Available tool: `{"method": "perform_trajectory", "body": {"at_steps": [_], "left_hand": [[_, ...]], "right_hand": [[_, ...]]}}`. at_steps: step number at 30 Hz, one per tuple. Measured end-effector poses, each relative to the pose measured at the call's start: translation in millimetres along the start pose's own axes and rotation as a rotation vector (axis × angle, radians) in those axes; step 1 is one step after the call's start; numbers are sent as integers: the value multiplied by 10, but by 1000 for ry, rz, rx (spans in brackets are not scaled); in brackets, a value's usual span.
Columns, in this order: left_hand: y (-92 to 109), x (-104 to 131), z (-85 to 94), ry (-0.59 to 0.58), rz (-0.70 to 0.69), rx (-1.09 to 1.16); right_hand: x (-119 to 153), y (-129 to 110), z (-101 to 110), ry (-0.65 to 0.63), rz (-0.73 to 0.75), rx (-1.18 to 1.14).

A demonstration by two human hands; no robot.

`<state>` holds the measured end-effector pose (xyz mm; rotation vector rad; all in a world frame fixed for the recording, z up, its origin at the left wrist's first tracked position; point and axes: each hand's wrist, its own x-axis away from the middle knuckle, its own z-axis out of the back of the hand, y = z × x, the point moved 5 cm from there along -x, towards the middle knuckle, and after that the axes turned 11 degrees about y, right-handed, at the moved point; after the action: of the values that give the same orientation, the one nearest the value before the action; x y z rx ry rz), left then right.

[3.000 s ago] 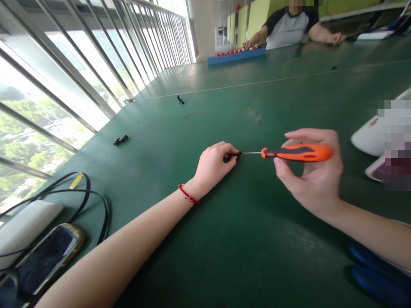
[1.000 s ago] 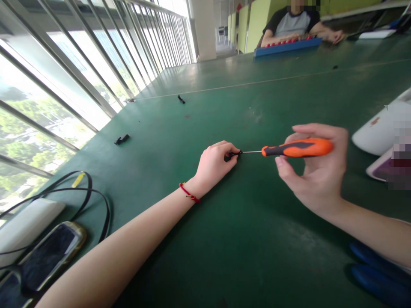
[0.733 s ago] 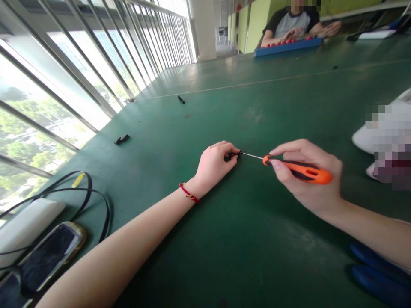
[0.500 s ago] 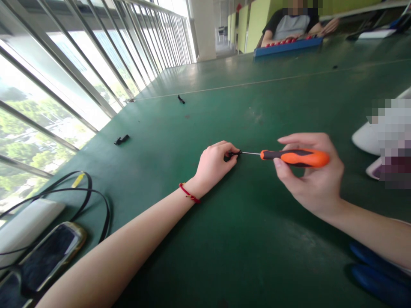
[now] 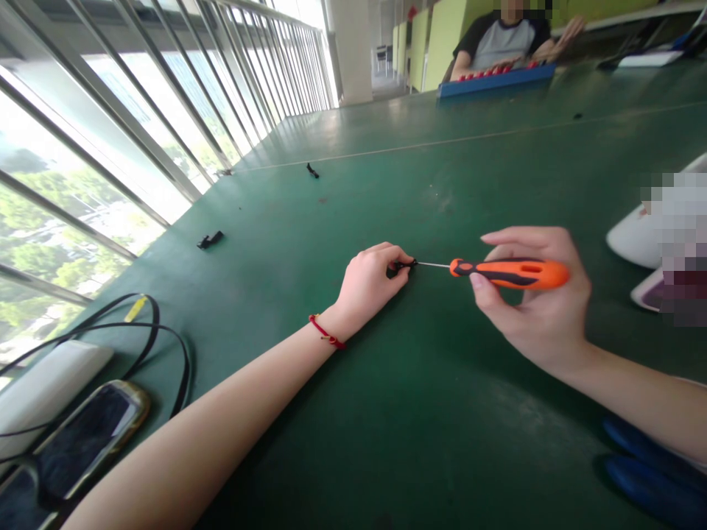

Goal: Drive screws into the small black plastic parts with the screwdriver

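Green counter [image 5: 431, 412] beside a metal railing [image 5: 149, 96]

Mid-counter, left hand [image 5: 369, 280] pinches one small black part [image 5: 409, 263], right hand [image 5: 546, 320] grips one orange screwdriver [image 5: 511, 274] meeting it; two black pieces [image 5: 210, 240] lie farther left.

The scene is viewed through one head-worn camera — from above the near side of the counter [image 5: 431, 427], forward and down. The hands [image 5: 367, 283] are framed close, from the middle rightward; the railing [image 5: 270, 15] is caught along the left, and a person [image 5: 504, 44] across the counter is seen, small, at upper right.
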<state>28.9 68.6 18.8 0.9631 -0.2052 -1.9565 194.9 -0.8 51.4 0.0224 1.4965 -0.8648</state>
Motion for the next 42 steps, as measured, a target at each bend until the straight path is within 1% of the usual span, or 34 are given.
{"method": "perform_trajectory", "body": {"at_steps": [2,3,5,8,12,14,17,18,20,23,26,28,30,32,34,36,38,40,42], "left_hand": [[2,0,2,-2,-2,2],[3,-1,2,-3,-5,3],[2,-2,4,-3,-7,4],[-6,-3,3,-2,-5,2],[-11,-3,-2,-1,-12,1],[-14,-4,-3,-1,-10,-2],[-16,-5,-4,-7,-5,-4],[-13,-5,-3,-10,-5,-2],[-7,-5,-1,-11,-6,5],[-4,-8,3,-8,0,5],[-7,-10,2,-6,3,6],[-12,-8,0,-5,1,7],[-17,-6,-4,-5,-1,6],[-20,-4,-7,-5,-4,3],[-20,-4,-8,-5,-7,2],[-19,-5,-7,-6,-6,3],[-18,-5,-6,-3,-3,2],[-17,-5,-4,2,-2,4],[-17,-5,-5,5,-5,6]], "right_hand": [[-5,48,5,36,-29,-68],[-5,65,-1,27,-47,-86],[-1,74,-18,-30,-72,-42],[12,29,-15,-97,-61,86],[32,-13,-18,-133,-53,59],[27,1,-13,-85,-40,30],[0,36,13,40,-21,-60],[-7,50,14,55,-31,-93],[-13,64,-3,13,-61,-100],[4,40,-22,-98,-70,40],[27,13,-17,-134,-71,95],[31,15,-20,-116,-64,69],[20,28,-13,-50,-41,12],[3,45,12,44,-17,-60],[-7,67,18,66,-33,-116],[-4,73,0,-1,-66,-82],[12,56,-11,-77,-86,13],[29,28,-8,-116,-83,86],[41,12,-12,-129,-79,78]]}}
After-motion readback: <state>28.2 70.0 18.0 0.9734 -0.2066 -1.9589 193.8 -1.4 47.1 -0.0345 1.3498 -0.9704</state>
